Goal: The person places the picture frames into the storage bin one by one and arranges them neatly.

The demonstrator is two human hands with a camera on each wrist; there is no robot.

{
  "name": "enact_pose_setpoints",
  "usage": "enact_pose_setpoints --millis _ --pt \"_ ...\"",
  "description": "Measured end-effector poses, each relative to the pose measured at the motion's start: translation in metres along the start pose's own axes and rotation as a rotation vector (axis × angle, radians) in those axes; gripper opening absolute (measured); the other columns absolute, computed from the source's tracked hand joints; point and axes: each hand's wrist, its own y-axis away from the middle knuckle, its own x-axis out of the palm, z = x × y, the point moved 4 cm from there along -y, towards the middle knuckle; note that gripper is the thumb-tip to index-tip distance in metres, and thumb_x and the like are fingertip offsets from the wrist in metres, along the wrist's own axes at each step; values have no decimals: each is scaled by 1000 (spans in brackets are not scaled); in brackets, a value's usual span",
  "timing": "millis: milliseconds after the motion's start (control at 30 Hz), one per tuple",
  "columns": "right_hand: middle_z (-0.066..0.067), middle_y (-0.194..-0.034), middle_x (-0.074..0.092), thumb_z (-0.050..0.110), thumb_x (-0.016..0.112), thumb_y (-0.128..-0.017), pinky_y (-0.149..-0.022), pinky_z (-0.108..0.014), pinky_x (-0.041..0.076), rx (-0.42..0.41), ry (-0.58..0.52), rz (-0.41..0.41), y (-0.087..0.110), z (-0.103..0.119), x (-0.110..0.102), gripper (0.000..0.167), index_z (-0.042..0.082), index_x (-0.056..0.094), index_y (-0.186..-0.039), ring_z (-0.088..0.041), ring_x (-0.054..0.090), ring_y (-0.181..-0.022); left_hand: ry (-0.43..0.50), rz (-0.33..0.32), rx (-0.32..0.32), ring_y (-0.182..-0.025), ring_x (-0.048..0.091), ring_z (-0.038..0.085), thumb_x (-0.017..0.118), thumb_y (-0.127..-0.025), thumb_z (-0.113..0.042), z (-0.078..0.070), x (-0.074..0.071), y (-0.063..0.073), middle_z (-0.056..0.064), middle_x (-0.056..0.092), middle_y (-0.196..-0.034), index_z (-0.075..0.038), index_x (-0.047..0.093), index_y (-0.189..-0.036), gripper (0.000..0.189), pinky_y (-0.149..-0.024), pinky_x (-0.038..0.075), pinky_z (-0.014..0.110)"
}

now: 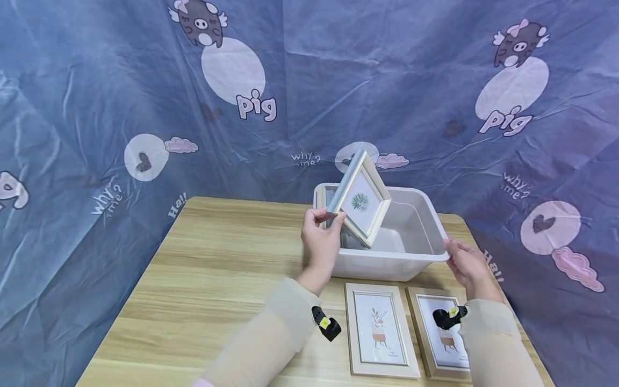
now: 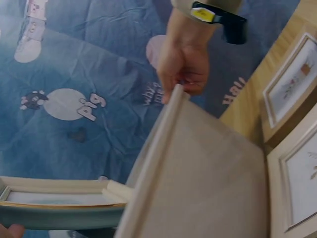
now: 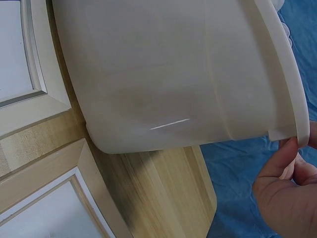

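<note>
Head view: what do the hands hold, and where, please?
Left hand: leaf-print picture frame, left corner; right hand: plastic bin, rim at near-right corner.

Creased blue fabric (image 1: 121, 80) hangs ahead of me and to both my sides. Print I see: winged pigs (image 1: 200, 24), pale ovals (image 1: 242, 64), pink clouds (image 1: 181, 145), white lettering (image 1: 256, 106). Below me, light wood-grain tabletop (image 1: 217, 258), far corners rounded, far edge close to fabric. Light soft.

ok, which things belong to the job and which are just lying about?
Job:
leaf frame, in left hand
bin, rim in right hand
probably pale frame and tan frame, similar items

Just there:
table
curtain
</note>
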Motion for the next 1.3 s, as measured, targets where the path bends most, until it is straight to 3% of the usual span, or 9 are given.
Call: enact_pose_setpoints --millis 100,200,300,467,867,1167,1300 --pt "15 -86 58 17 53 -97 -68 -11 48 -3 -7 9 0 1 0 22 8 51 -117 0 52 -81 -46 -16 11 -80 61 17 81 -73 -5 5 2 6 6 63 -85 -1 58 -91 30 -62 57 25" --pt "13 -86 58 16 52 -97 -68 -11 48 -17 -27 24 1 1 0 5 14 56 -100 -1 52 -80 -78 -31 21 -79 62 17 81 -72 -6 11 3 11 5 63 -84 -2 58 -91 30 -63 57 25" --pt "12 -85 58 15 51 -97 -67 -11 48 -28 -39 36 1 2 0 14 21 60 -87 -1 52 -80 -93 -45 15 -78 62 16 82 -72 -5 18 5 15 4 62 -83 -2 58 -89 30 -63 56 25" --pt "13 -83 58 15 52 -97 -66 -11 48 -23 -50 37 1 1 0 25 27 63 -78 -1 52 -79 -123 -76 -8 -77 61 17 81 -71 -6 25 6 22 2 61 -80 -3 58 -87 29 -64 56 27" --pt "13 -83 59 15 55 -95 -66 -12 48 -24 -52 25 -1 0 -2 23 25 65 -77 -1 53 -79 -257 -92 -57 -78 59 14 83 -71 -11 34 9 33 -4 58 -82 -10 58 -87 29 -68 52 29" --pt "13 -82 59 17 55 -96 -66 -12 49 -18 -53 30 -2 -1 -3 24 26 64 -76 -1 53 -78 -322 -67 -20 -77 60 16 83 -68 -5 35 10 32 -1 56 -84 -7 57 -87 32 -69 54 26" --pt "15 -83 58 18 55 -96 -66 -12 48 -7 -24 22 -3 -3 -3 8 17 62 -93 -1 53 -79 -342 -54 15 -76 59 17 84 -67 -4 37 10 32 0 54 -83 -6 56 -85 33 -69 54 25"
